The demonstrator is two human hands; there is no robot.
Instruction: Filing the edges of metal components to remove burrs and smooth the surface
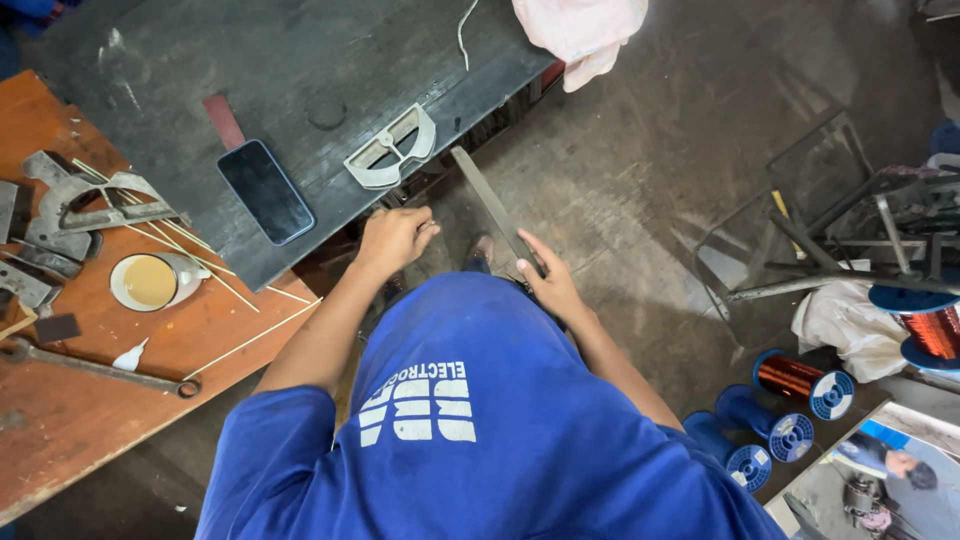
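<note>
A long flat metal file (495, 208) is held in the right hand (550, 283), while the left hand (393, 238) is curled closed just below the dark workbench (200, 60) edge, its contents hidden.

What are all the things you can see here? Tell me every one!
Phone: one, black, on the dark bench.
Metal bracket: one, pale grey, near the bench edge.
Flat metal strip: one, grey, slanting off the bench edge.
Cup: one, white with tan liquid, on the wooden table.
Wrench: one, dark, on the wooden table.
Thin sticks: several, pale, on the wooden table.
Copper wire spool: one, blue ends, on the floor.
Cloth: one, pink, bench corner.
Left hand: closed, at the bench edge.
Right hand: touching the strip.
</note>
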